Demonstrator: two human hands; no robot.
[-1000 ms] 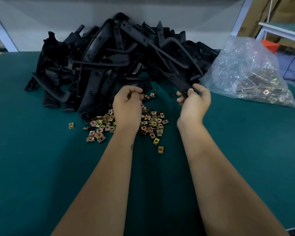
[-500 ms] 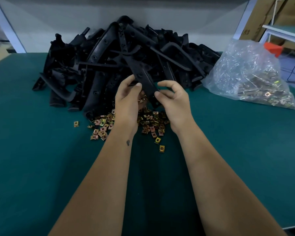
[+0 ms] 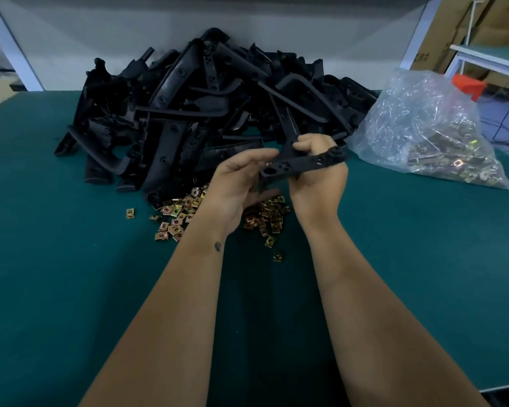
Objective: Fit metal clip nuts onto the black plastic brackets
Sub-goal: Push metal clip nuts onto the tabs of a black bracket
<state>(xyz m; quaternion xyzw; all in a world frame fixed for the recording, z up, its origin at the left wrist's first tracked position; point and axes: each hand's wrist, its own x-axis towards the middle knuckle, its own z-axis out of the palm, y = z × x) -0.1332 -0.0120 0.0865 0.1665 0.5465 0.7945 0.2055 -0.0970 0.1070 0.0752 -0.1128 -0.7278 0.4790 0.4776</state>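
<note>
**Bracket up, clip nut about to go on**

I have one black plastic bracket [image 3: 299, 165] lifted clear of the counter [image 3: 71, 289], held above the loose clip nuts [image 3: 265, 214] that lie scattered toward the middle of the green surface. My right hand [image 3: 318, 177] has its grip wrapped round the bracket's far end, fingers curled over the top edge. My left hand [image 3: 241, 183] meets the near end, where the round hole and the small holes show; its thumb and fingers pinch at that end.

As I judge it, this is the fitting step: bracket presented, end turned toward me, ready for a nut to slide on. The next move calls for lining the clip's open mouth square with the bracket's edge and pushing it home until its hole sits over the bracket's hole (a crooked start would likely jam).

Whether my left grip already holds a nut I cannot tell; the fingertips and the bracket's end cover that spot. Some nuts are hidden under my hands and wrists. The heap of brackets [image 3: 212, 113] along the far edge is too dark and tangled to separate piece from piece. The clear bag [image 3: 429, 133] at the far right corner holds more hardware, glinting but blurred through the plastic.
</note>
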